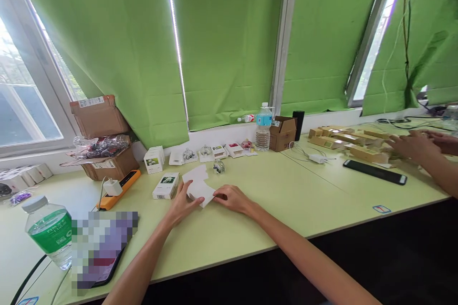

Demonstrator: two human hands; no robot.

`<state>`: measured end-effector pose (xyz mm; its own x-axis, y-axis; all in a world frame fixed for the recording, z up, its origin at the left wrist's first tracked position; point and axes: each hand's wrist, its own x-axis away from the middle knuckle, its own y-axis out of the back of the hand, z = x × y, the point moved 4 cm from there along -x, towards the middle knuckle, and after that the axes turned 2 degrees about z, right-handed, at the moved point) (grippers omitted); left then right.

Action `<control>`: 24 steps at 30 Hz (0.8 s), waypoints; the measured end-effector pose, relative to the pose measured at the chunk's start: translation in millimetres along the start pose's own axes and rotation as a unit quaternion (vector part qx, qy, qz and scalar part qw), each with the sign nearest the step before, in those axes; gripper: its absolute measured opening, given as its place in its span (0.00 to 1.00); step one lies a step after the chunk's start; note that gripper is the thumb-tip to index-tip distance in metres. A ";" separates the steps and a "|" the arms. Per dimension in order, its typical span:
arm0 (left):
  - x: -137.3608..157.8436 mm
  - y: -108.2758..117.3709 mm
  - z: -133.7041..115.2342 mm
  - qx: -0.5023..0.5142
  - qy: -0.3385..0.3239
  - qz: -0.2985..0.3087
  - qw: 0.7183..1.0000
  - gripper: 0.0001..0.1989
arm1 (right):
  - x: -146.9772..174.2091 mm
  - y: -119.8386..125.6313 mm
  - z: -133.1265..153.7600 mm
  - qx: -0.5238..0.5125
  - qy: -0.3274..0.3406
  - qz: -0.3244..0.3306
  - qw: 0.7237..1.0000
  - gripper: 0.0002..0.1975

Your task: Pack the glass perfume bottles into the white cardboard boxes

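Between my two hands is a white, partly unfolded cardboard box [197, 186], raised just off or resting on the table; I cannot tell which. My left hand [183, 204] grips its left side, thumb and fingers apart around the card. At its lower right corner, my right hand [232, 198] pinches the edge. A small white box with a dark picture [166, 186] lies to the left of my left hand. Just behind the card sits a small clear, shiny ornament [219, 166]. Further back stand a stack of white boxes [153, 159] and several opened ones with ornaments [206, 153].
A water bottle [50, 231], a phone [103, 252] and an orange power strip [119, 189] are at the left. Brown cartons [103, 138] stand behind them. A large bottle [263, 128] and a carton [282, 134] are at the back. Another person's hands [417, 150] work among yellowish boxes [368, 153].
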<state>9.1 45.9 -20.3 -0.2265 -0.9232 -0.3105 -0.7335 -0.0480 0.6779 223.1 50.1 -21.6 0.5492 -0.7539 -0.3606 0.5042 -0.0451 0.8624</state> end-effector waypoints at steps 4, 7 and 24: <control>7.0 -7.3 -1.7 -0.010 -0.007 0.039 0.999 0.50 | -0.1 -1.9 3.6 -0.016 0.002 0.003 1.000 0.13; 7.6 -9.0 -0.2 -0.011 -0.013 0.052 0.999 0.50 | 0.7 -2.5 5.0 -0.022 -0.004 0.010 1.000 0.14; -0.1 -1.5 2.8 -0.011 -0.046 0.017 0.999 0.32 | -2.0 4.5 -11.9 0.006 -0.079 0.000 0.997 0.13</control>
<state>8.4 47.1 -23.1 -0.3089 -0.8858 -0.3462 -0.7099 -0.0275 0.7037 232.2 59.3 -21.2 0.4362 -0.8481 -0.3008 0.4966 -0.0520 0.8664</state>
